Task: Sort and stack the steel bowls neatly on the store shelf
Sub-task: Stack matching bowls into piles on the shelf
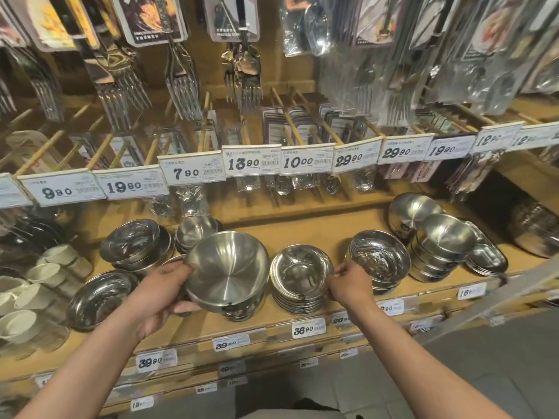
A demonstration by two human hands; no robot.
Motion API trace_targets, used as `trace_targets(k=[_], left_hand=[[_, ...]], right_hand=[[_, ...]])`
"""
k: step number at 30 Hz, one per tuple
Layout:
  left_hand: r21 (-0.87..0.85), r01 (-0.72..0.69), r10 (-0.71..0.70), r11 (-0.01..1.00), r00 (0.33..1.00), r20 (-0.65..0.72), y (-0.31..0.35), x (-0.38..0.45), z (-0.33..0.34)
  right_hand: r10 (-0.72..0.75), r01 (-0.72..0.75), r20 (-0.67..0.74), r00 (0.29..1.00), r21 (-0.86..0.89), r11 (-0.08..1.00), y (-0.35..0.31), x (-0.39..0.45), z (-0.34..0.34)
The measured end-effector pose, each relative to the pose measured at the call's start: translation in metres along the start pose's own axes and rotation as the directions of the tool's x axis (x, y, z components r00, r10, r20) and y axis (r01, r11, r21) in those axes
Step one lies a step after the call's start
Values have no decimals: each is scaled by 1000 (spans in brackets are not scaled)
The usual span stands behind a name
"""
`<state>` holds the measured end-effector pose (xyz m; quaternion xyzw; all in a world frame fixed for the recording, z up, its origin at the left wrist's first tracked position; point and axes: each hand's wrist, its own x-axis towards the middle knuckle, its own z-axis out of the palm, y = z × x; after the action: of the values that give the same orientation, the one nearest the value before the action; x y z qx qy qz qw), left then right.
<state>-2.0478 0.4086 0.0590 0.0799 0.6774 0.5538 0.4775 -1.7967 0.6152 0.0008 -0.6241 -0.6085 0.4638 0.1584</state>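
My left hand (163,293) grips the left rim of a large brushed steel bowl (230,267), tilted toward me above a stack of bowls (239,313) at the shelf front. My right hand (348,284) pinches the right edge of a stack of small wide-rimmed steel bowls (298,278) just right of it. More steel bowl stacks stand around: one at back left (136,244), a small one behind (196,229), a shiny stack (379,260) by my right hand, and two brushed stacks (444,243) (411,211) at the right.
A shallow steel dish (99,297) lies at front left, white ceramic cups (36,285) beyond it. Oval steel plates (487,258) sit far right. Packaged forks (181,86) and spoons hang above on pegs with price tags (251,161). The wooden shelf edge (272,331) carries price labels.
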Motion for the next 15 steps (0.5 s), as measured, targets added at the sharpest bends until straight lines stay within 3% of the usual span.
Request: trace_targets(k=[7,11,13,15], left_hand=[[12,11,-11,1000,1000,-2,-5,-1,16],[31,30,-29,999,999,-32,-10,-2,33],[27,33,-32,999,999,-32,-13,-3,46],[33,33,-32,999,999,-36,-17,-5,59]], right_hand=[[-64,64,5,998,-78,995,7,-10,-9],[-96,96,30,995,25,995,17,-28,-22],[-97,90,110,989,70,993,24,-36,-28],[-85,28,274,958,207,978,28,-44,-33]])
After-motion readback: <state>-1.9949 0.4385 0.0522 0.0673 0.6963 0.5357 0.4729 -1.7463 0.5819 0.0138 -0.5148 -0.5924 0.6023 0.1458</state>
